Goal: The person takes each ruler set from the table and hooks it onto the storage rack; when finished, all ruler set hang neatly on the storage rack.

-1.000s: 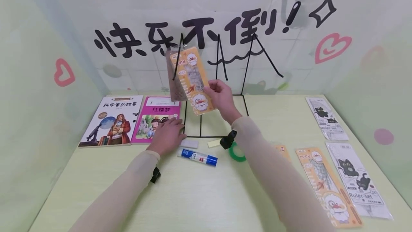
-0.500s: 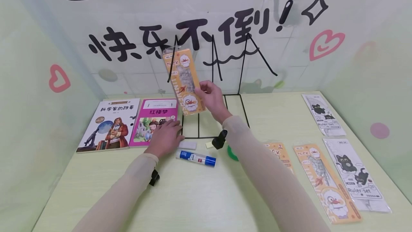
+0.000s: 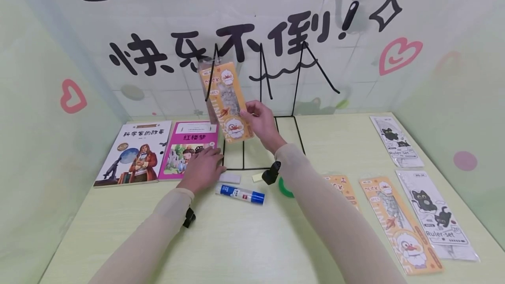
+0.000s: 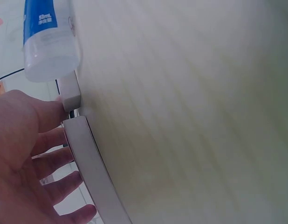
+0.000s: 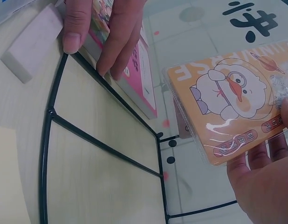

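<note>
My right hand [image 3: 262, 124] pinches the right edge of an orange duck-printed ruler set pack [image 3: 228, 100] in clear wrapping. Raised and slightly tilted, the pack overlaps the left hook of a black wire display rack [image 3: 260, 73]. Behind it shows part of a darker pack [image 3: 212, 113], mostly covered. In the right wrist view, the thumb [image 5: 287, 112] lies on the pack's front, with the fingers behind. My left hand [image 3: 203, 168] rests low, fingers spread over the edge of a pink book [image 3: 189, 148], thumb at the corner of the rack's base wire.
A white-covered book [image 3: 134, 152] lies left. In front of the rack are an eraser [image 3: 230, 179], a glue stick [image 3: 240, 193], a pale yellow piece [image 3: 258, 177] and green tape [image 3: 285, 187]. At right lie orange packs [image 3: 402, 227] and black-cat ruler sets [image 3: 438, 214].
The right hand shifts the orange pack slightly at the left hook; the pack behind is covered half a second ago and shows again now. The head view turns a little. The left hand stays.
</note>
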`<state>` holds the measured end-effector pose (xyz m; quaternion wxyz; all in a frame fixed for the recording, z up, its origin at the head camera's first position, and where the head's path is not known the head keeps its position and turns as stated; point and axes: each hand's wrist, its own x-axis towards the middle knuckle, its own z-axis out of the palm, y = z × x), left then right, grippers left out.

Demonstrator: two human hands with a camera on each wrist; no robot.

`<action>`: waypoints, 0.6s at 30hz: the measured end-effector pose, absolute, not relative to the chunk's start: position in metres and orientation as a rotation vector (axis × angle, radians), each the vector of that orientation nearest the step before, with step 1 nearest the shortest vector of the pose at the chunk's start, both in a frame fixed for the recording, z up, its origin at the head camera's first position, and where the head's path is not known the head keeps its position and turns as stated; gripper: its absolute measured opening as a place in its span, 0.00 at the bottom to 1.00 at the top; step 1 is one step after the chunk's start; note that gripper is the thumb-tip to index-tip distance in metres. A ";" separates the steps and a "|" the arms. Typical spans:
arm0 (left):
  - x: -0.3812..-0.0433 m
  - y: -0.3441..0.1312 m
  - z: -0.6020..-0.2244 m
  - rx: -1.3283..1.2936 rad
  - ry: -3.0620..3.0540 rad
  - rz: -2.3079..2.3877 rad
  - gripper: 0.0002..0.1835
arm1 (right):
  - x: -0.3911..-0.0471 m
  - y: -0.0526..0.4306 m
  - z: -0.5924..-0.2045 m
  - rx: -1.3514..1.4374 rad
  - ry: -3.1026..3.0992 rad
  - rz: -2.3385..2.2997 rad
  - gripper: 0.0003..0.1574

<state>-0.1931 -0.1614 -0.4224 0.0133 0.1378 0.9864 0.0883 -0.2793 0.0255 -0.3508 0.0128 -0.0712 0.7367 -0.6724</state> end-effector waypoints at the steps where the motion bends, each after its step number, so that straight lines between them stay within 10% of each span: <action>1: -0.193 -0.161 -0.422 0.428 3.073 0.274 0.25 | -0.279 0.026 -0.351 -0.219 2.301 -2.090 0.09; 18: -0.193 -0.160 -0.423 0.436 3.079 0.282 0.25 | -0.282 0.025 -0.348 -0.164 2.298 -2.026 0.12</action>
